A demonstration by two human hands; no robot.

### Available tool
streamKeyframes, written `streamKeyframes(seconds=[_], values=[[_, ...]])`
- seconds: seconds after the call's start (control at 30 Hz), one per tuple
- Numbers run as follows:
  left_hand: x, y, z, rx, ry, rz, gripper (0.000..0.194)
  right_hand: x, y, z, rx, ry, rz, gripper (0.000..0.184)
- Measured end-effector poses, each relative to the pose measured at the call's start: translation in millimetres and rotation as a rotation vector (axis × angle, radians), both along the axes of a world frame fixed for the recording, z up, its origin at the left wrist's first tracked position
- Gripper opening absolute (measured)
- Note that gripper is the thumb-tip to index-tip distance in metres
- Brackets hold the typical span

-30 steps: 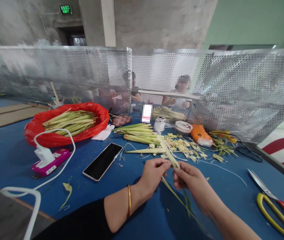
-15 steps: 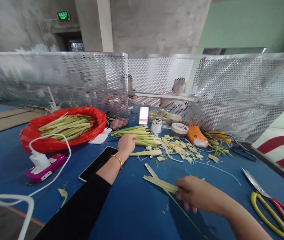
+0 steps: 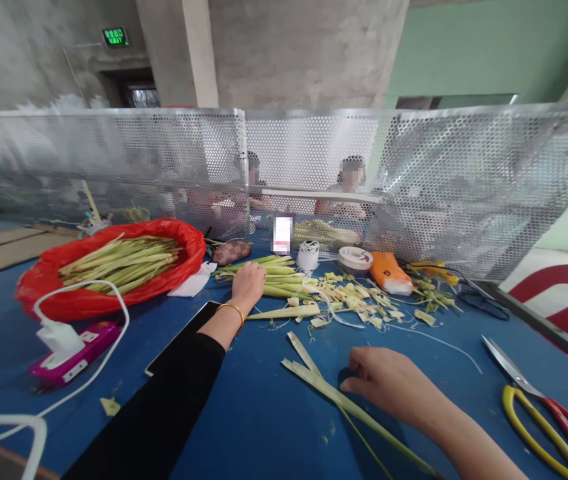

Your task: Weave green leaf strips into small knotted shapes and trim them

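My left hand [image 3: 249, 288], with a gold bangle at its wrist, is closed over the left part of a pile of green stalks [image 3: 284, 287]. Its fingertips are hidden, so what they grip cannot be made out. Nearer to me, my right hand [image 3: 385, 381] hovers over the blue table [image 3: 264, 413] with nothing in it, thumb and bent fingers apart. Just left of it lies a long pale-green stalk [image 3: 364, 415] with a flattened tip, crossing another flat strip [image 3: 304, 351]. Scissors [image 3: 529, 393] with yellow and red handles rest open at the right.
A red plastic bag [image 3: 29, 287] of stalks stands left, behind a purple power strip [image 3: 77, 357] with a white cable. A dark tablet [image 3: 179, 340] lies by my left forearm. Scraps [image 3: 359, 293], white string [image 3: 308, 257] and tape [image 3: 355, 259] lie before a perforated metal screen [image 3: 314, 147]; people sit beyond.
My right hand has let go of the pale-green stalk, which now lies on the table. My left hand stays at the pile. The view has shifted slightly.
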State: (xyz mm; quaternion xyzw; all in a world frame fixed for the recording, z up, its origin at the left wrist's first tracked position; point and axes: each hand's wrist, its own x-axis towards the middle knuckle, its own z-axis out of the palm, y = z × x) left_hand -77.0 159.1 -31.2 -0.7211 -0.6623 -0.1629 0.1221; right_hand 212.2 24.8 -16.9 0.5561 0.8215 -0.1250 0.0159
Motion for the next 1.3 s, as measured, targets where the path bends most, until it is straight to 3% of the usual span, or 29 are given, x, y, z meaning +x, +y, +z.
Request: streamKeyframes(seconds=[0.4,0.63,0.83,0.93,1.03,1.13,1.2,1.3], values=[[4,5,12.2,-0.025,-0.061,0.015,0.026,-3,1,-8.1,0.089,-0.036,0.004,0.015],[0,-9,35.1,0.016,-0.364,0.056,0.024,-2,1,-8.1,0.095,-0.022,-0.002,0.015],[15,-42,50.2,-0.005,-0.744,-0.069,0.029,-3,2,-1.8,0.088,0.065,-0.123,0.016],[32,-65,47.5,-0.044,-0.85,-0.14,0.028,-4,3,3.8,0.257,0.254,-0.192,0.013],[46,-85,44.2,-0.087,-0.879,-0.207,0.023,-1,2,8.0,0.634,0.51,-0.205,0.015],[55,-99,44.6,-0.142,-0.834,-0.271,0.021,4,4,10.4,0.965,0.591,-0.188,0.019],[58,-106,46.9,-0.156,-0.792,-0.293,0.021,6,6,11.7,1.025,0.561,-0.121,0.021],[61,-111,49.2,-0.182,-0.773,-0.339,0.02,7,11,12.9,0.912,0.447,0.017,0.025]])
